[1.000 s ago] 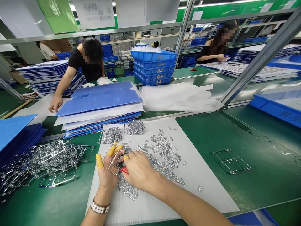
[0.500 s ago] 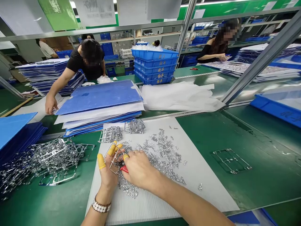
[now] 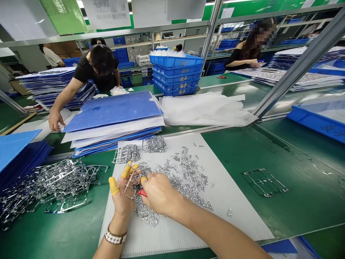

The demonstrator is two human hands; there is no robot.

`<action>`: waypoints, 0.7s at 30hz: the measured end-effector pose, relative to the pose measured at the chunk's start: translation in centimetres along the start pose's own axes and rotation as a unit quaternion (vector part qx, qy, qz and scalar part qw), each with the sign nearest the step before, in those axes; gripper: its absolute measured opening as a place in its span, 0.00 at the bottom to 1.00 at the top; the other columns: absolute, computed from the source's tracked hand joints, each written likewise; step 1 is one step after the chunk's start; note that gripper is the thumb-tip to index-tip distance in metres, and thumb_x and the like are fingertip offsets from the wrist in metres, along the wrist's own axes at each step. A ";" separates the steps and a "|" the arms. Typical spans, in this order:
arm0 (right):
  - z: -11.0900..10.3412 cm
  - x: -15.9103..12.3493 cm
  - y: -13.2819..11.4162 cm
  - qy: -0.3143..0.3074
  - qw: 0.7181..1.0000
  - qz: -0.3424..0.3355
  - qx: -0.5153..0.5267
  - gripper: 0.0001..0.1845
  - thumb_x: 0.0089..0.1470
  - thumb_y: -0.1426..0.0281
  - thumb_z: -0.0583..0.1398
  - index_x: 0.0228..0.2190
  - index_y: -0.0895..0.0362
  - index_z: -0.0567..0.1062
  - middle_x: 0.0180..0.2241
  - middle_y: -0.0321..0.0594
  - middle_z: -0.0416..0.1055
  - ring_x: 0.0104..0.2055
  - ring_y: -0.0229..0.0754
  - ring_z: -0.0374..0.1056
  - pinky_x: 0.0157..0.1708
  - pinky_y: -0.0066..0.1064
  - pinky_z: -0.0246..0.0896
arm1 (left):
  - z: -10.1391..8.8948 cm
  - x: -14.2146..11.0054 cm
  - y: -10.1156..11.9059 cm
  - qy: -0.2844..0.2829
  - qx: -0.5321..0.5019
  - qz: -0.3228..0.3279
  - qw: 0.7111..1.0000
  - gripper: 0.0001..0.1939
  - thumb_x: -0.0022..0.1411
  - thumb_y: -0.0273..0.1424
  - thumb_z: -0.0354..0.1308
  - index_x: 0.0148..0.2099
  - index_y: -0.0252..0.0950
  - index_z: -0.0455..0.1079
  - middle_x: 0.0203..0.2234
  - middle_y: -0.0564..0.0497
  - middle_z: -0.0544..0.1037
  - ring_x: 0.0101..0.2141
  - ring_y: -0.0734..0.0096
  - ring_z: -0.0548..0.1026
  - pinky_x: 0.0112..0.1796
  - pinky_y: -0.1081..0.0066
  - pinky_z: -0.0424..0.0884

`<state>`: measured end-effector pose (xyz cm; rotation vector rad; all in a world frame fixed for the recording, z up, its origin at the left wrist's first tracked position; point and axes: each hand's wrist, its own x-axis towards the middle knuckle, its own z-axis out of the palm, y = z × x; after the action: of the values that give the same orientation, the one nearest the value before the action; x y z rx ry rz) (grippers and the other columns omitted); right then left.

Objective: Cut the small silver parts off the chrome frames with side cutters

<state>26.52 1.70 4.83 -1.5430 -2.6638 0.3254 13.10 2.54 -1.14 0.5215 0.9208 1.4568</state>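
My left hand (image 3: 122, 203), with yellow finger cots, holds a thin chrome sprue frame (image 3: 129, 197) tilted up over the white sheet (image 3: 172, 239). My right hand (image 3: 159, 190) is closed around red-handled nippers (image 3: 142, 193) close against that frame; the jaws are hidden behind the fingers. Under and beyond both hands, many small shiny chrome pieces (image 3: 190, 169) lie scattered on the sheet. Two neat groups of chrome frames, one at the left (image 3: 126, 154) and another beside it (image 3: 154, 144), rest at the sheet's far edge.
A tangled heap of chrome frames (image 3: 64, 180) lies at left; a single frame (image 3: 265, 182) lies on the green table at right. Beyond are stacked blue boards (image 3: 115, 109), blue crates (image 3: 178, 77) and a slanting metal post (image 3: 299, 61). A co-worker's hand (image 3: 56, 120) touches papers opposite.
My left thumb and the held frame have shifted slightly left, away from my right hand. The co-worker's hand opposite has moved a little to the left.
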 end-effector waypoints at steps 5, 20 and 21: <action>0.3 -1.1 1.9 0.052 0.998 0.035 0.013 0.13 0.54 0.66 0.57 0.38 0.61 0.75 0.37 0.50 0.73 0.42 0.52 0.68 0.43 0.42 0.61 | -0.5 0.3 -0.2 -0.048 0.040 -0.007 0.998 0.39 0.58 0.60 0.41 0.54 0.37 0.72 0.49 0.41 0.76 0.46 0.55 0.74 0.48 0.57 0.67; 4.7 -4.1 11.0 0.287 0.950 -0.002 0.123 0.24 0.64 0.59 0.51 0.58 0.54 0.61 0.50 0.48 0.68 0.52 0.51 0.64 0.51 0.49 0.62 | -8.2 2.2 9.5 0.042 0.736 0.369 0.566 0.35 0.60 0.47 0.53 0.65 0.36 0.59 0.54 0.34 0.68 0.54 0.41 0.64 0.53 0.44 0.57; 5.1 -4.0 11.2 0.281 0.952 0.008 0.124 0.24 0.64 0.58 0.51 0.58 0.54 0.62 0.50 0.48 0.68 0.52 0.51 0.65 0.50 0.49 0.62 | -9.3 3.1 10.9 0.108 0.776 0.348 0.514 0.37 0.60 0.48 0.51 0.65 0.33 0.58 0.54 0.30 0.67 0.54 0.35 0.62 0.51 0.41 0.57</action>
<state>37.32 2.77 -2.19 -1.3317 -2.0863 0.1750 -1.21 4.41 1.43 2.2828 2.3398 0.8725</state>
